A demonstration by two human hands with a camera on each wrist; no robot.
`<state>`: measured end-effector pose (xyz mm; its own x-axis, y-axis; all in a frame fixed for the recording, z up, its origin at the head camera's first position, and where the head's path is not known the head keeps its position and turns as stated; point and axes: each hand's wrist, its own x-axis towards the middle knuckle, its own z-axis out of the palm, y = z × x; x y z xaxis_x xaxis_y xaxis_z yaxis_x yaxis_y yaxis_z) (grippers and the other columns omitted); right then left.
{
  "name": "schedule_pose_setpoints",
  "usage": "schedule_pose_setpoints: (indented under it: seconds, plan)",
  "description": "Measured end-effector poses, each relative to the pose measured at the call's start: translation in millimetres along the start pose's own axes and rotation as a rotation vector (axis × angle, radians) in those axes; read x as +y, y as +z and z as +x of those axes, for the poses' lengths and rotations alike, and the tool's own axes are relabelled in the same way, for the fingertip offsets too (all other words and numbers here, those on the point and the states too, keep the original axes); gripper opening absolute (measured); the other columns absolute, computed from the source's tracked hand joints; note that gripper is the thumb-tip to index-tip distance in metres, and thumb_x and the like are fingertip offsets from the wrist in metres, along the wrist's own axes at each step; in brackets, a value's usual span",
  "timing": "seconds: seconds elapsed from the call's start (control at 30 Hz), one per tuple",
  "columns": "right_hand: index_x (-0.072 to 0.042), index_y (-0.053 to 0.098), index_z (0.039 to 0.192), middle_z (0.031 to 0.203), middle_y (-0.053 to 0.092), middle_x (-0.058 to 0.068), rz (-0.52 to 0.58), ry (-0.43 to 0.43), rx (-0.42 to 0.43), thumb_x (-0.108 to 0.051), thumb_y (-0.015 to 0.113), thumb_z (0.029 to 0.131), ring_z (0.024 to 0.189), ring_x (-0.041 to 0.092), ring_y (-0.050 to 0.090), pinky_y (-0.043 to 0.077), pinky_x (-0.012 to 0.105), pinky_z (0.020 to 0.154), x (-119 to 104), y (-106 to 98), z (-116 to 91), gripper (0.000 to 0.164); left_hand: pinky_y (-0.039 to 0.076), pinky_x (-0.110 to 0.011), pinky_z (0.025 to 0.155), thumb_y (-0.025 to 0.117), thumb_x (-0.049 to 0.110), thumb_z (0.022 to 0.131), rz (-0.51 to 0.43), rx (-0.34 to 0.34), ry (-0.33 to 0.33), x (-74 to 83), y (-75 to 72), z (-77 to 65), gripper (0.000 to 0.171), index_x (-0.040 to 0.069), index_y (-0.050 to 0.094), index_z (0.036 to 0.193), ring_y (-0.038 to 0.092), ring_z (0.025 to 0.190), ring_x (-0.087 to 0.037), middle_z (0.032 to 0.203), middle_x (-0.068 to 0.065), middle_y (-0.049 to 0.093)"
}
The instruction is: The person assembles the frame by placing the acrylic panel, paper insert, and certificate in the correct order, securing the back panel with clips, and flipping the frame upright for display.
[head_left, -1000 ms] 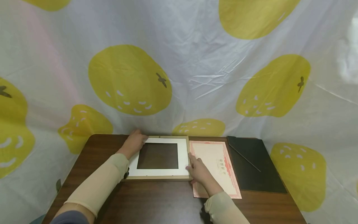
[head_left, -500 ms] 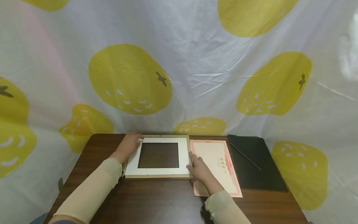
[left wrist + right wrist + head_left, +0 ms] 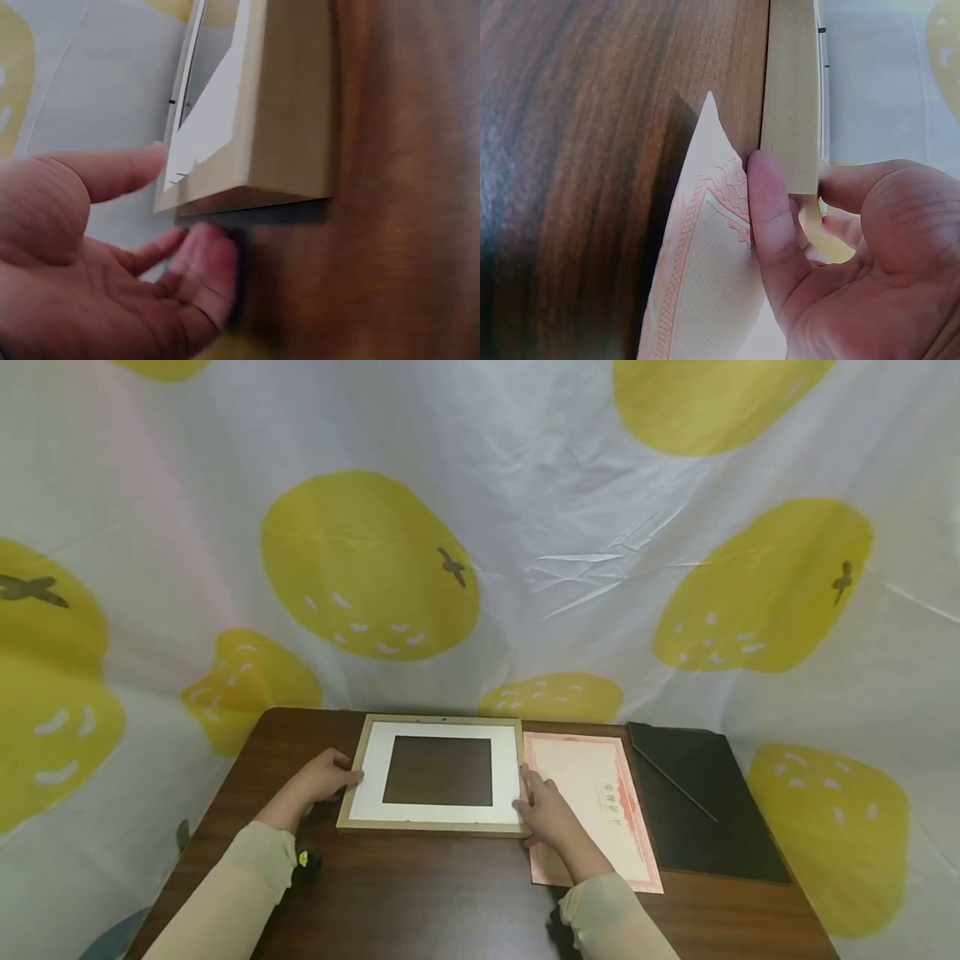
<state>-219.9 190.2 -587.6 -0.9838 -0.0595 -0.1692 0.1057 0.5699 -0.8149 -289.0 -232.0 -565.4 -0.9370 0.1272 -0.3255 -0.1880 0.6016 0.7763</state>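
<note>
A light wooden picture frame (image 3: 432,832) with a white mat (image 3: 378,768) lies on the brown table, dark brown showing through the mat's window. My left hand (image 3: 318,781) is at its left side, thumb tip over the rim; in the left wrist view, the bent fingers (image 3: 206,255) look blurred, with a gap between them and the wood. My right hand (image 3: 553,817) pinches the near right corner, thumb on top and a finger along the outer side. Under that hand lies a pink-bordered certificate (image 3: 573,768), one corner lifting in the right wrist view.
A black board (image 3: 720,810) with a thin diagonal line across it lies at the table's right side, next to the certificate. Behind the brown table (image 3: 420,893) hangs a white curtain (image 3: 517,527) printed with yellow fruit, close to the back edge.
My left hand has moved from the frame's far left corner down to the middle of its left side. The right hand keeps its place at the near right corner. The view has shifted slightly.
</note>
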Motion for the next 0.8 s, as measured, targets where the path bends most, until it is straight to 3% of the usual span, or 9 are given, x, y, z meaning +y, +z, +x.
schedule_pose_setpoints:
  seconds: [0.17,0.27,0.4,0.53,0.8]
  plan:
    - [-0.015,0.031,0.173,0.117,0.052,0.024,0.017,0.008,0.006,-0.013,0.065,0.109,0.082,0.027,0.064,0.063,0.037,0.054,5,-5,-5,0.073,0.054,-0.057,0.103,0.072,0.026,0.106,-0.044,0.006,0.058,-11.0,16.7,-11.9,0.058,-0.006,0.049,0.148,0.064,0.122,-0.041,0.136,-0.029,0.063]
    - [-0.017,0.031,0.173,0.123,0.052,0.027,0.041,0.026,0.015,-0.013,0.066,0.109,0.086,0.028,0.066,0.063,0.038,0.055,8,-6,-7,0.074,0.052,-0.059,0.107,0.072,0.026,0.107,-0.042,0.004,0.111,-18.0,22.2,-13.7,0.065,0.0,0.043,0.16,0.062,0.128,-0.041,0.144,-0.029,0.059]
    - [-0.022,0.032,0.173,0.126,0.053,0.029,0.054,0.051,0.038,-0.015,0.068,0.108,0.087,0.03,0.067,0.064,0.039,0.055,12,-6,-7,0.075,0.053,-0.057,0.106,0.069,0.027,0.109,0.022,0.025,0.206,-28.1,26.0,-12.7,0.072,0.009,0.036,0.17,0.063,0.127,-0.038,0.143,-0.026,0.058]
    - [-0.024,0.034,0.172,0.123,0.053,0.027,0.063,0.063,0.063,-0.016,0.068,0.108,0.087,0.03,0.066,0.063,0.039,0.054,12,-6,-9,0.073,0.052,-0.052,0.103,0.066,0.029,0.111,0.092,0.061,0.264,-38.6,30.6,-13.1,0.065,0.014,0.041,0.169,0.062,0.122,-0.032,0.132,-0.018,0.056]
    - [-0.019,0.035,0.172,0.123,0.054,0.027,0.046,0.036,0.053,-0.015,0.066,0.109,0.086,0.028,0.067,0.063,0.038,0.054,7,-8,-12,0.071,0.044,-0.039,0.095,0.062,0.029,0.113,0.1,0.006,0.334,-40.5,27.0,-18.5,0.069,0.01,0.032,0.172,0.05,0.111,-0.025,0.123,-0.014,0.043]
